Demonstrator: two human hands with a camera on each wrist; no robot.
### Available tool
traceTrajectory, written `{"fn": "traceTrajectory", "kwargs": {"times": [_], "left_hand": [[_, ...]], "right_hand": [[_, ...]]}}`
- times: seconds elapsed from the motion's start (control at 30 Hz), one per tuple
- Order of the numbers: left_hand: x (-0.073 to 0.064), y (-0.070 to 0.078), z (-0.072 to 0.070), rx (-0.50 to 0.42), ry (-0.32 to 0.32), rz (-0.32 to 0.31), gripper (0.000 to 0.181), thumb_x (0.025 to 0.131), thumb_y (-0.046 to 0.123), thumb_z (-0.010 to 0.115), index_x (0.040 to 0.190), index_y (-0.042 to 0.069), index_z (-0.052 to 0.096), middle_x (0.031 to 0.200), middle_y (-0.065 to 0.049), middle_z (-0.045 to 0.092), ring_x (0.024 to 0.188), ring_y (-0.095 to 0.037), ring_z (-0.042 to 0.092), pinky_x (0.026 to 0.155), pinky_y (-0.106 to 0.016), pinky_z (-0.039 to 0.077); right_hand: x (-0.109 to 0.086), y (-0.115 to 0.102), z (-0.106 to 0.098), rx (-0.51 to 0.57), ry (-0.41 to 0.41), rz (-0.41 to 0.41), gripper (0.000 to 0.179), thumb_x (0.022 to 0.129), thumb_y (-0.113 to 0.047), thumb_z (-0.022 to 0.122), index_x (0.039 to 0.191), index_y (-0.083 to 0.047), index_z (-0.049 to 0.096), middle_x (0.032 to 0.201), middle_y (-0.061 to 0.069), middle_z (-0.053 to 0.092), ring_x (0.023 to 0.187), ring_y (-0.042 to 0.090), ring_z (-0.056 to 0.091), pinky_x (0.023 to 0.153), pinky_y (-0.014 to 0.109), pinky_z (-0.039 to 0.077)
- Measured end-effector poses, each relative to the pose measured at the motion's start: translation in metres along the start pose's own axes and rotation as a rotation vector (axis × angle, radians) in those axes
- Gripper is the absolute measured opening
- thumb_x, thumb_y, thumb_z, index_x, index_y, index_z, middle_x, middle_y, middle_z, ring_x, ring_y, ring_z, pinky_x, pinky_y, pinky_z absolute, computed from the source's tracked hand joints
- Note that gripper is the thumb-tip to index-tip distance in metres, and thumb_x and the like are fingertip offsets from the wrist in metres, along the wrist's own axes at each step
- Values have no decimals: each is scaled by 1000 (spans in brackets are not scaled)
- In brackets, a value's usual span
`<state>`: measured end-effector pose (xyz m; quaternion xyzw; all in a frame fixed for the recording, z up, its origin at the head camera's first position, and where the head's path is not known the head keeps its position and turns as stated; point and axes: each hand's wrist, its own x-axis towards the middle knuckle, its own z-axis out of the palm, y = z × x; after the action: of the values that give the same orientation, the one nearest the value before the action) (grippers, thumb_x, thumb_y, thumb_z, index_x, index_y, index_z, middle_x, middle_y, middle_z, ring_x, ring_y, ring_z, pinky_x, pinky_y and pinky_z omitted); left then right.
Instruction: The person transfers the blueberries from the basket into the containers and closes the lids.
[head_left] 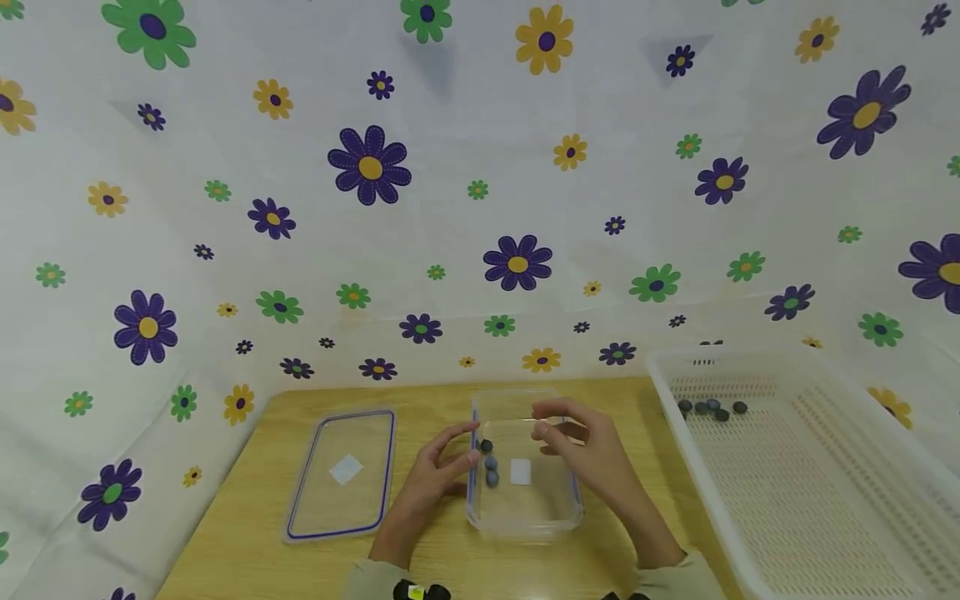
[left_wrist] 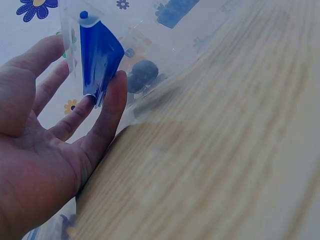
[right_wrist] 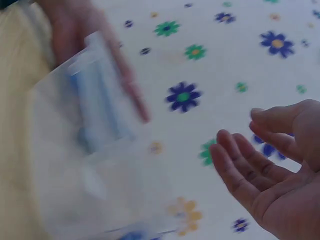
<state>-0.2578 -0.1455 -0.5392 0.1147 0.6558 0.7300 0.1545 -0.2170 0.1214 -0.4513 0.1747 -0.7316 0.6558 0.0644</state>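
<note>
Loosely bent and set moderately wide, the fingers of the left hand [head_left: 427,483] are rested against the left wall of the clear container [head_left: 525,527]; in the left wrist view one digit is laid against the blue strip [left_wrist: 97,57], and no firm grip is shown. The fingers of the right hand [head_left: 592,454] are half curled with a gap to the thumb, and nothing is held between them; in the right wrist view they are seen apart from the container.

The container is placed on the wooden surface [head_left: 240,542] near the middle of its far edge, with its open top between the two hands. Three dark balls [head_left: 491,462] are lined up inside along its left wall. The lid [head_left: 375,529] is laid flat toward the surface's left edge. At the right edge stands the white basket [head_left: 697,492], with more dark balls [head_left: 722,414] gathered in its far-left corner.

For good handling, it is judged that the wall should be steadied lightly by the left fingers, since round balls would probably roll if the container were tilted. The right fingers are best brought over the rim from above, so that the wall is not knocked and the balls are not disturbed.
</note>
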Motion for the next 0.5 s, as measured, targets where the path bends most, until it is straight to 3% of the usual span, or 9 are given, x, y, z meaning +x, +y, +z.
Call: {"fn": "traceTrajectory", "kwargs": {"times": [0.17, 0.3, 0.5], "left_hand": [[-6, -8, 4, -24, -9, -8, 55, 101, 18, 69, 152, 12, 49, 159, -17, 33, 108, -30, 67, 78, -40, 61], [-6, -8, 3, -20, -18, 14, 56, 101, 18, 68, 153, 10, 47, 160, -17, 32, 109, -30, 67, 78, -40, 61], [-1, -2, 0, 2, -5, 33, 56, 101, 20, 69, 152, 11, 48, 161, -12, 33, 113, -32, 66, 77, -39, 61]], "right_hand": [[-11, -45, -16, -84, 14, -57, 24, 99, -7, 68, 123, -6, 69, 121, 12, 68, 99, 21, 72, 79, 37, 62], [-8, -75, -43, -196, 52, -140, 25, 101, -3, 65, 126, -1, 66, 122, 12, 67, 100, 19, 72, 80, 33, 61], [3, -89, -97, -403, 110, -242, 31, 102, 1, 61, 133, -2, 63, 124, 9, 66, 100, 4, 70, 79, 22, 59]]}}
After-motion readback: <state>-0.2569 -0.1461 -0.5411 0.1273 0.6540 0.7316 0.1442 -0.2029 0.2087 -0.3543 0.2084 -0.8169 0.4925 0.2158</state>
